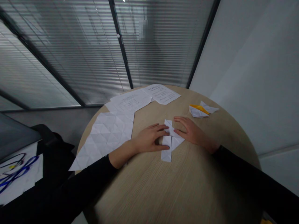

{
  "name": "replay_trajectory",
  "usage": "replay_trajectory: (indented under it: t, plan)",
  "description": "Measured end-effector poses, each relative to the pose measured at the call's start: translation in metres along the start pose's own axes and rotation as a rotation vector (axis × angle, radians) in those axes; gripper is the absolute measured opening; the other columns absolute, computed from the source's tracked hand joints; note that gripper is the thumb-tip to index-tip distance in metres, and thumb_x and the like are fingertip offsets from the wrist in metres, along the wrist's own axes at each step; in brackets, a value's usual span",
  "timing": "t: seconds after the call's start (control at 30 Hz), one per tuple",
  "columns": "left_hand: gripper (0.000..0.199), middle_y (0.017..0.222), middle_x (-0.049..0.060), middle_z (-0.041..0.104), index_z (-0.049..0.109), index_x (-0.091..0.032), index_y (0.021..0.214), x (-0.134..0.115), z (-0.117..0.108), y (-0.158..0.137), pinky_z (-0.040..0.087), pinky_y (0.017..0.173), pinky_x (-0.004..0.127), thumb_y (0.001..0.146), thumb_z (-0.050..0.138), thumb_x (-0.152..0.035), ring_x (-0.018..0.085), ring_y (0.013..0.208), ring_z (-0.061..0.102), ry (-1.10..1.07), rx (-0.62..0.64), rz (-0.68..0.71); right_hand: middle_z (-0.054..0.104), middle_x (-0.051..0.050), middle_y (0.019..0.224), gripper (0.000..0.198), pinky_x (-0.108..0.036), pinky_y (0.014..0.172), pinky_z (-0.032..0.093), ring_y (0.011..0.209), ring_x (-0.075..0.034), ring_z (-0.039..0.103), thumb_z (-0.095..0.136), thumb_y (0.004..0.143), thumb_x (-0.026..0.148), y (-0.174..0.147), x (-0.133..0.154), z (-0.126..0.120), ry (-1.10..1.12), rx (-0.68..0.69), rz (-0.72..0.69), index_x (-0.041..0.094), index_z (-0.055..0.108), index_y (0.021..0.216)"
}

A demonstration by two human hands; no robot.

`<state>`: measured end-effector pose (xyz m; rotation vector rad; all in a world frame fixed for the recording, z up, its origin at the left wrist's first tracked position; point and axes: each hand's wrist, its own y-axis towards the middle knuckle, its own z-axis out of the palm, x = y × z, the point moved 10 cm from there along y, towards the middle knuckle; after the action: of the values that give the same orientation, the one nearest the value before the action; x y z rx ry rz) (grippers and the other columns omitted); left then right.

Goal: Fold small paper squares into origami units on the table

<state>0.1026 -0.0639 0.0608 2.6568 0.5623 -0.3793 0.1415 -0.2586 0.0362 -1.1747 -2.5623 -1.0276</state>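
A piece of folded white paper (166, 155) lies flat on the round wooden table (187, 183), with two narrow strips along its left side and a pointed flap to the right. My left hand (151, 138) comes in from the left, fingers apart, its thumb and fingertips resting on the paper's left part. On the other side my right hand (192, 132) is spread, thumb and fingers apart, with the thumb at the paper's right edge. Parts of the paper's upper middle are hidden under my fingers.
A large creased white sheet (109, 130) covers the table's left side. Behind it lie printed sheets (161, 93). A folded white-and-yellow paper piece (199, 111) sits at the back right. Blue cords (21, 171) rest on white paper at lower left. Blinds (98, 56) and a wall (257, 77) stand behind.
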Motion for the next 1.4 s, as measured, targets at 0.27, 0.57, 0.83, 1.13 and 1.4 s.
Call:
replay_trajectory:
  t: [0.27, 0.57, 0.83, 1.13, 1.4]
  plan:
    - [0.049, 0.167, 0.016, 0.071, 0.067, -0.029, 0.167, -0.009, -0.013, -0.001, 0.058, 0.127, 0.055, 0.119, 0.069, -0.040, 0.034, 0.152, 0.071, -0.056, -0.017, 0.154, 0.071, -0.012, 0.169, 0.057, -0.068, 0.130, 0.056, 0.154, -0.036, 0.068, 0.066, 0.110, 0.021, 0.014, 0.008, 0.008, 0.042, 0.144, -0.101, 0.034, 0.067, 0.166]
    - [0.036, 0.146, 0.012, 0.084, 0.082, -0.027, 0.144, -0.013, -0.019, -0.001, 0.062, 0.119, 0.050, 0.109, 0.075, -0.026, 0.031, 0.133, 0.081, -0.109, 0.067, 0.199, 0.082, -0.015, 0.129, 0.034, -0.061, 0.104, 0.067, 0.117, -0.038, 0.077, 0.079, 0.106, 0.031, 0.009, 0.011, -0.014, -0.031, 0.164, -0.135, 0.031, 0.086, 0.139]
    - [0.067, 0.168, 0.015, 0.072, 0.071, -0.030, 0.166, 0.002, -0.018, -0.008, 0.055, 0.134, 0.055, 0.102, 0.092, -0.034, 0.033, 0.160, 0.067, -0.253, 0.117, 0.146, 0.085, -0.011, 0.142, 0.032, -0.062, 0.114, 0.064, 0.131, -0.036, 0.080, 0.071, 0.113, 0.030, -0.014, -0.006, -0.028, -0.009, 0.201, -0.161, 0.034, 0.086, 0.141]
    - [0.024, 0.138, 0.013, 0.086, 0.087, -0.026, 0.131, 0.013, -0.029, -0.007, 0.065, 0.112, 0.048, 0.115, 0.074, -0.040, 0.029, 0.125, 0.084, -0.046, -0.017, 0.147, 0.086, -0.012, 0.140, 0.042, -0.067, 0.110, 0.065, 0.124, -0.039, 0.081, 0.077, 0.108, 0.039, -0.035, 0.004, -0.039, -0.060, 0.195, -0.218, 0.033, 0.081, 0.150]
    - [0.031, 0.140, 0.015, 0.085, 0.082, -0.023, 0.140, 0.021, -0.028, -0.010, 0.067, 0.108, 0.046, 0.120, 0.067, -0.041, 0.030, 0.125, 0.083, 0.098, 0.001, 0.156, 0.088, -0.010, 0.133, 0.037, -0.057, 0.106, 0.070, 0.119, -0.034, 0.084, 0.074, 0.111, 0.031, -0.041, 0.006, -0.044, -0.084, 0.168, -0.229, 0.031, 0.082, 0.147]
